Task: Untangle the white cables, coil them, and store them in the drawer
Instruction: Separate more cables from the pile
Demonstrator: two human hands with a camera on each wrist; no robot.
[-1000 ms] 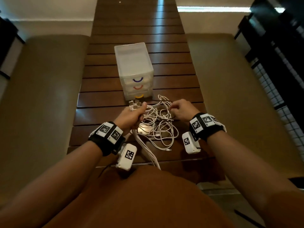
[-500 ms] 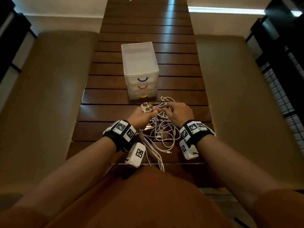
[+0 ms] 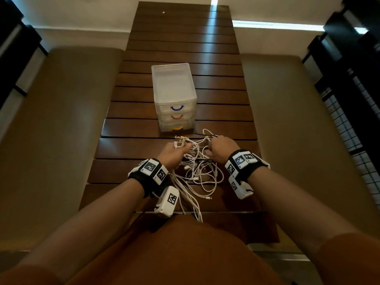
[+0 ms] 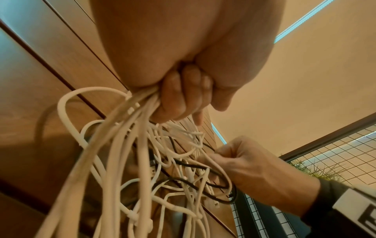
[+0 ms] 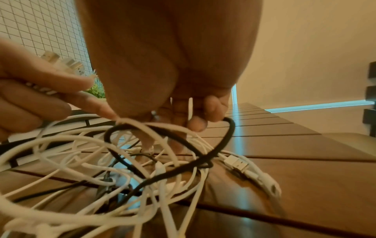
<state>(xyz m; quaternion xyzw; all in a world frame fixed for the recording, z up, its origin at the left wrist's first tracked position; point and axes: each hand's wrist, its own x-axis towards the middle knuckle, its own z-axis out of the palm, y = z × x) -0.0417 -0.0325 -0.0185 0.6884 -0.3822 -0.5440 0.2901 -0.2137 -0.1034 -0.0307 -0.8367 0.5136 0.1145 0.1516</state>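
A tangle of white cables (image 3: 197,171) lies on the slatted wooden table (image 3: 144,149), with a black cable (image 5: 203,162) running through it. My left hand (image 3: 181,148) grips a bundle of the white cables in its fist, and their USB plug ends (image 3: 179,141) stick out past the thumb. In the left wrist view its fingers (image 4: 179,96) curl round the bundle. My right hand (image 3: 213,140) sits on the tangle's far right, its fingers (image 5: 211,103) curled round a white strand and the black cable's loop. The clear three-drawer unit (image 3: 174,95) stands just beyond, drawers closed.
Cable strands (image 3: 195,210) hang over the table's near edge toward my lap. Padded benches (image 3: 61,140) run along both sides of the table. A dark wire-grid rack (image 3: 353,124) stands at the far right.
My right hand came in close to the plug ends held by the left hand, then drew a little away to the right in the tangle. The left hand keeps its grip.
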